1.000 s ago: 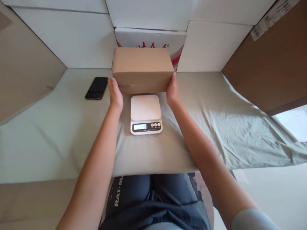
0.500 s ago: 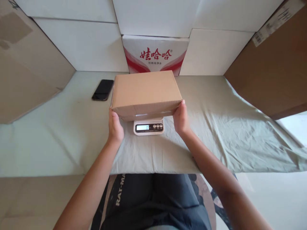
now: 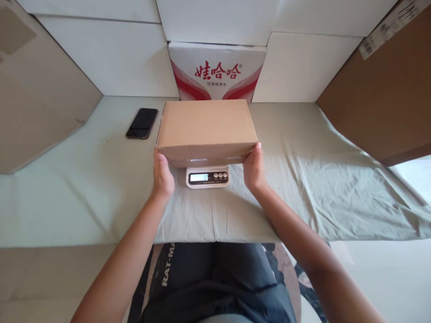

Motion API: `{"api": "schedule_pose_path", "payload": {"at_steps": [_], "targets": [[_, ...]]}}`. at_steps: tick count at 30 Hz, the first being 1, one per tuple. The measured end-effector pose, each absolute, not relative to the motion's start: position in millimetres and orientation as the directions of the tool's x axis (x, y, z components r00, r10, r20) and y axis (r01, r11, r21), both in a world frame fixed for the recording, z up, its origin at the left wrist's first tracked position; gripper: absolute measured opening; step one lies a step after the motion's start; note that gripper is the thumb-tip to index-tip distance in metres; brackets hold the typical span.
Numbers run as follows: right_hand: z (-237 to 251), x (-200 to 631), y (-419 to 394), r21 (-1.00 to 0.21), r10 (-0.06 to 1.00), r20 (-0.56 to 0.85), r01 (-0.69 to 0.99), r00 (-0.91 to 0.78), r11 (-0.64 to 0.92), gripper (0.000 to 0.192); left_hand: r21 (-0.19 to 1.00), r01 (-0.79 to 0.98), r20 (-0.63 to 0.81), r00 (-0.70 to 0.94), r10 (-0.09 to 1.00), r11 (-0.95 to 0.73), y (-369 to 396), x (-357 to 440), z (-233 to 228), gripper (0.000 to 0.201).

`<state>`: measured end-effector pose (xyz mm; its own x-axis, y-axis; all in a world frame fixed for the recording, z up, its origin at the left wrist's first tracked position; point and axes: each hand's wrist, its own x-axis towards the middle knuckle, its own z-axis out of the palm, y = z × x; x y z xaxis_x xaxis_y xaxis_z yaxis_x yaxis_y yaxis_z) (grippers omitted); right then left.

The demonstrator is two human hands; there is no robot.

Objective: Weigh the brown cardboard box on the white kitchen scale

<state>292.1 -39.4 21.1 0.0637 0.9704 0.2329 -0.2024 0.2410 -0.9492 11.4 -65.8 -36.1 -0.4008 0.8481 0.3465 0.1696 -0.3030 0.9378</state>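
Observation:
A brown cardboard box [image 3: 207,123] is held between my two hands, over a small white digital scale [image 3: 208,177]. My left hand [image 3: 163,175] grips the box's near left corner, with the thumb up and the other fingers mostly hidden. At the near right corner, my right hand [image 3: 254,167] holds the box the same way. The scale's lit display reads 0, and its front with several round buttons shows below the box. The box hides the weighing plate, so I cannot tell whether the two touch.
A black smartphone [image 3: 142,123] lies left of the box on the pale green cloth [image 3: 84,193]. Behind stands a white and red carton [image 3: 218,72] among white panels [image 3: 104,58]. Large cardboard boxes flank the cloth at left [image 3: 40,98] and right [image 3: 377,98].
The box has levelled out and shifted slightly right relative to the scale, with both hands still on it. The view has moved a little. The display still shows 0.

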Motion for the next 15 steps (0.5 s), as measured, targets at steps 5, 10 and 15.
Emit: {"api": "schedule_pose_path", "payload": {"at_steps": [5,10,15], "targets": [[18,293,-39,-0.955,0.974,0.219,-0.188,0.065,0.228,0.089,0.936,0.196,0.351,-0.459,0.816,-0.293,-65,12,-39,0.103],[12,293,-39,-0.951,0.970,0.230,-0.193,0.077,0.241,0.088,0.927,0.212,0.374,-0.426,0.824,-0.311,-64,10,-39,0.100],[10,293,-40,-0.947,0.967,0.244,-0.197,0.078,0.255,0.100,0.933,0.178,0.360,-0.419,0.834,-0.313,-62,8,-42,0.106]]}}
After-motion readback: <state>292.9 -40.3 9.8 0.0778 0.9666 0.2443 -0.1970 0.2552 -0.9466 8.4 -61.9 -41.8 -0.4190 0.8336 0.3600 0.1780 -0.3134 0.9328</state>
